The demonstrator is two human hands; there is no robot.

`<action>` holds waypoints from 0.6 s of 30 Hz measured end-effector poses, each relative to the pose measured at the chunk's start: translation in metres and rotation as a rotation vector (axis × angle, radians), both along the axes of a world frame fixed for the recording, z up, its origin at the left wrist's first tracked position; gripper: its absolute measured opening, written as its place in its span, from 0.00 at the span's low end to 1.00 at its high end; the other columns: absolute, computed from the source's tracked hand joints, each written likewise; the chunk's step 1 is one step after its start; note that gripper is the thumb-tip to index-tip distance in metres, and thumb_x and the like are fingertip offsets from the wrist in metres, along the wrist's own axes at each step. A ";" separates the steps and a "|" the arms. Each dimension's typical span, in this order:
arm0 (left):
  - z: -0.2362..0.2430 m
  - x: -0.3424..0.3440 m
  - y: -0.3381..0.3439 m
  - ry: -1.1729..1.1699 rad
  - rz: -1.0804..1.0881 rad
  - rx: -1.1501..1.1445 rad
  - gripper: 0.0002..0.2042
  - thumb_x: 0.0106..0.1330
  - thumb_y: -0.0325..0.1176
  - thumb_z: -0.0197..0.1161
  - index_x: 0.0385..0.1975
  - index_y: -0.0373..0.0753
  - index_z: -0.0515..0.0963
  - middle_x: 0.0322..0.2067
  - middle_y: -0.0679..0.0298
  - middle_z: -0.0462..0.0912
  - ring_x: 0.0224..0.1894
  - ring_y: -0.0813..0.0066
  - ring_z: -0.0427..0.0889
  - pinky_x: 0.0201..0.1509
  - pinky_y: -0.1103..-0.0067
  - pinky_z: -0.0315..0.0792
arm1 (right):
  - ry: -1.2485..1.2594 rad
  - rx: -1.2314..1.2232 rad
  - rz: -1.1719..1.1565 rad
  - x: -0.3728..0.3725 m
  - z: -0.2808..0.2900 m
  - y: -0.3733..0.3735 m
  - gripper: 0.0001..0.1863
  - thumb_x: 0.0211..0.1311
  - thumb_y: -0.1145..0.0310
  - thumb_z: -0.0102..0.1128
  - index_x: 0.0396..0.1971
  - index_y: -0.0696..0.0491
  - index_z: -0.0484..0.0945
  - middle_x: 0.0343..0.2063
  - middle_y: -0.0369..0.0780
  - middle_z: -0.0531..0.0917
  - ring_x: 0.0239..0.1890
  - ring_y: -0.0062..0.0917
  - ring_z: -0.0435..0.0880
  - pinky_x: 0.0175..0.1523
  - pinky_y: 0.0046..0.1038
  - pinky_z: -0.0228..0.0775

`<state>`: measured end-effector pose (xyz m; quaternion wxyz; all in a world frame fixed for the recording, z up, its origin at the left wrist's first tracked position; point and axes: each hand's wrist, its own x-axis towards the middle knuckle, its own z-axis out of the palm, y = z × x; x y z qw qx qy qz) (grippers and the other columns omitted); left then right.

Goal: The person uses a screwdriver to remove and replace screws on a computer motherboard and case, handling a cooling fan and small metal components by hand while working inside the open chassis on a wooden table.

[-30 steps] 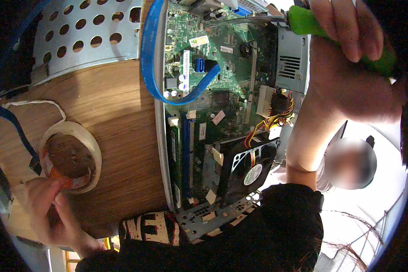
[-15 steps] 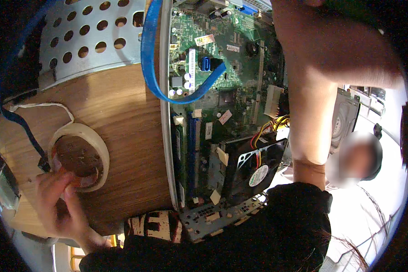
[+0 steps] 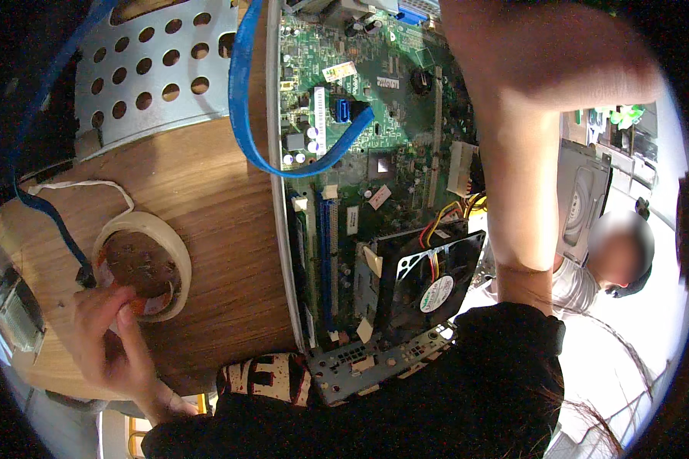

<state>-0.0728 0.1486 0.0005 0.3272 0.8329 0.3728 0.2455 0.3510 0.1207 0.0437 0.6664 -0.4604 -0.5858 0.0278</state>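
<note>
With 12 o'clock at the top edge of the head view, the left hand (image 3: 119, 363) is located at 8 o'clock, at the lower rim of a roll of tape (image 3: 182, 252). Its thumb and forefinger are bent toward each other with the tips close together; whether anything is pinched between them cannot be told. The roll lies flat on the wooden table (image 3: 230, 229) at 9 o'clock. A dark blue cable (image 3: 50, 214) ends in a black plug just beside the fingers, and a white cord (image 3: 92, 185) runs from the top of the roll. The right hand (image 3: 555, 57) is located at 2 o'clock, past the far side of an open computer case (image 3: 291, 260); its fingers lie out of sight, so its grip cannot be determined. The case stands at the center, its green circuit board (image 3: 394, 134) exposed toward 12 o'clock. A black fan (image 3: 436, 294) is seated at 4 o'clock, with a white connector (image 3: 461, 168) at 2 o'clock. A flat blue cable (image 3: 239, 88) loops over the case edge at 11 o'clock, one end near a blue socket (image 3: 343, 111). A perforated metal panel (image 3: 157, 78) occupies 10 o'clock. A person (image 3: 578, 287) is at 3 o'clock.
</note>
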 end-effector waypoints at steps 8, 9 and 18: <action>0.002 -0.001 0.003 0.015 -0.028 0.028 0.05 0.68 0.23 0.63 0.39 0.31 0.83 0.34 0.56 0.86 0.37 0.61 0.81 0.47 0.67 0.74 | 0.011 0.041 -0.003 -0.006 -0.001 0.015 0.09 0.73 0.67 0.52 0.32 0.54 0.74 0.23 0.36 0.76 0.27 0.21 0.76 0.36 0.27 0.72; 0.002 -0.002 0.003 -0.007 -0.031 0.014 0.05 0.68 0.23 0.63 0.39 0.31 0.83 0.34 0.56 0.86 0.37 0.61 0.81 0.47 0.67 0.74 | 0.012 0.046 -0.002 -0.007 -0.001 0.017 0.09 0.73 0.67 0.52 0.32 0.54 0.74 0.23 0.36 0.76 0.27 0.21 0.77 0.36 0.27 0.72; -0.003 0.000 0.000 0.033 0.033 0.023 0.05 0.67 0.23 0.63 0.39 0.32 0.83 0.33 0.57 0.85 0.35 0.61 0.82 0.45 0.70 0.74 | 0.014 0.079 -0.006 -0.012 -0.005 0.029 0.10 0.73 0.67 0.51 0.31 0.54 0.75 0.23 0.36 0.77 0.27 0.21 0.77 0.36 0.27 0.72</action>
